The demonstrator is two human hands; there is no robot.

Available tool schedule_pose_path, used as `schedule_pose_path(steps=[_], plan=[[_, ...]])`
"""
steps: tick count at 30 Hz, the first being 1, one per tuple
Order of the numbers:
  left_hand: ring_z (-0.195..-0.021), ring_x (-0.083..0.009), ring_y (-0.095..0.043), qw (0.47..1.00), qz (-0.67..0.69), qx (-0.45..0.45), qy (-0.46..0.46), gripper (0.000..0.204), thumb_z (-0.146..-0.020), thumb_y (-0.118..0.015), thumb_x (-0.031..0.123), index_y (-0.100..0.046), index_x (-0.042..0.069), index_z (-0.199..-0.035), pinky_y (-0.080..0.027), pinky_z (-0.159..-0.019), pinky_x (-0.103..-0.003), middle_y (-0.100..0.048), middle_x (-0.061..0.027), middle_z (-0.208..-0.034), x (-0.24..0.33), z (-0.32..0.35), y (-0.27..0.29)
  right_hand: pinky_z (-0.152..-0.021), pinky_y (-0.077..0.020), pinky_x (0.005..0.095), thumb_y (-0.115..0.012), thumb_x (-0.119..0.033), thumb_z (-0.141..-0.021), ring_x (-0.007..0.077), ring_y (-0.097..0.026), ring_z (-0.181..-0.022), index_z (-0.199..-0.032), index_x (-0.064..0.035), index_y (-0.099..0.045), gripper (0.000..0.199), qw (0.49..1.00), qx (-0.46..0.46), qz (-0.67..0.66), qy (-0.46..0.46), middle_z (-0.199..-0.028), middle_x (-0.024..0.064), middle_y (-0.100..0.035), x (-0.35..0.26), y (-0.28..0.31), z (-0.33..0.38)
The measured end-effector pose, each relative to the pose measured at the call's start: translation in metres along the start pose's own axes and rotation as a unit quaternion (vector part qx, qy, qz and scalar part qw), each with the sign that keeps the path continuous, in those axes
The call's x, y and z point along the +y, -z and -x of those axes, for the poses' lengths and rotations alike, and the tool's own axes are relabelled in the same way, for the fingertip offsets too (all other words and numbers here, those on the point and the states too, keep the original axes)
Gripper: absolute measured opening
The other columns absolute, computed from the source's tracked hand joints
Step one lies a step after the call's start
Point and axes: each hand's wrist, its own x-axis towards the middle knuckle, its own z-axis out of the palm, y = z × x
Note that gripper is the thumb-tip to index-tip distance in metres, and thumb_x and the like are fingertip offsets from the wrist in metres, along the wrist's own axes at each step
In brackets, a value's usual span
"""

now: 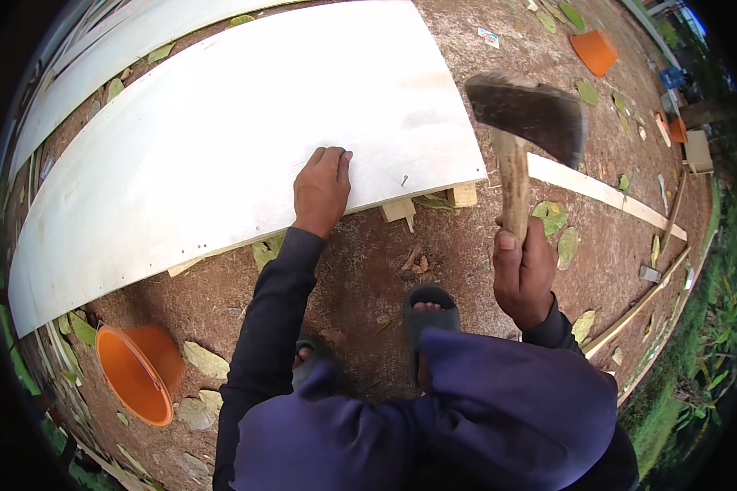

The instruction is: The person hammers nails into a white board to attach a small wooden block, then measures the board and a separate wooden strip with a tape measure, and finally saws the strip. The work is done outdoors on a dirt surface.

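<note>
My right hand [522,274] grips the wooden handle of a hatchet [528,119], raised to the right of a white board [213,123]. Its dark, broad head is slightly blurred. On the board rests my left hand [323,184], its fingers curled together; whatever they may hold is hidden. Between the two hands, a nail [404,181] sticks up from the board near its close edge. Several small nail heads [202,246] dot that edge further left. Wooden blocks [398,210] show beneath the board at its right end.
An orange bucket [143,372] lies tilted at the lower left, and another orange bucket [594,52] is at the far right. Pale wooden strips [602,195] lie on the brown dirt at right. Large leaves are scattered about. My sandalled feet [430,315] are below the board.
</note>
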Motion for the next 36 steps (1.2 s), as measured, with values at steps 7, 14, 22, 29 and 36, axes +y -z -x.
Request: schedule_pose_path(steps=[7,14,22,29,36], plan=[[-0.089,-0.0266,-0.067,0.984,-0.14,-0.047,-0.1,0.012,-0.093,-0.063,0.01,-0.062,0.003,-0.102,-0.058,-0.069,-0.038,-0.061,-0.0105,-0.098,0.009,0.008,-0.012,-0.058,-0.0484,0.0535,-0.054,-0.029,-0.107,0.0462,-0.062,-0.062,-0.117,0.0028,-0.051,0.034,0.986,-0.115,0.122,-0.015,-0.073,0.025,-0.061,0.059,-0.029,0.025],[-0.092,-0.0266,-0.066,0.98,-0.152,-0.061,-0.111,0.013,-0.091,-0.06,0.007,-0.06,0.007,-0.104,-0.057,-0.071,-0.04,-0.059,-0.0082,-0.096,0.005,0.008,-0.007,-0.055,-0.0481,0.0422,-0.053,-0.025,-0.108,0.0316,-0.063,-0.059,-0.116,0.0011,-0.057,0.027,0.998,0.008,0.063,0.02,-0.071,0.0149,-0.061,-0.009,-0.001,-0.012],[-0.086,-0.0244,-0.066,0.977,-0.16,-0.045,-0.137,0.009,-0.088,-0.06,0.005,-0.057,0.004,-0.096,-0.057,-0.067,-0.037,-0.059,-0.0095,-0.093,0.006,0.011,-0.004,-0.056,-0.0442,0.0474,-0.051,-0.027,-0.109,0.04,-0.059,-0.059,-0.105,0.002,-0.054,0.029,0.992,-0.056,0.084,-0.081,-0.066,0.0215,-0.057,0.007,0.0,-0.018],[-0.09,-0.0257,-0.066,0.98,-0.158,-0.063,-0.104,0.011,-0.091,-0.059,0.007,-0.059,0.008,-0.101,-0.057,-0.07,-0.039,-0.059,-0.0082,-0.095,0.009,0.014,-0.017,-0.056,-0.0426,0.047,-0.051,-0.025,-0.109,0.0398,-0.059,-0.06,-0.094,0.0013,-0.051,0.03,0.97,-0.183,0.12,-0.108,-0.067,0.0218,-0.057,0.034,0.015,-0.017],[-0.09,-0.0258,-0.066,0.978,-0.171,-0.062,-0.105,0.013,-0.09,-0.059,0.007,-0.057,0.007,-0.103,-0.057,-0.07,-0.039,-0.059,-0.0084,-0.096,0.003,0.012,-0.001,-0.051,-0.0437,0.0378,-0.047,-0.026,-0.111,0.0228,-0.059,-0.054,-0.104,-0.0002,-0.055,0.028,1.0,0.023,0.001,-0.021,-0.066,0.0114,-0.059,-0.009,0.011,-0.036]])
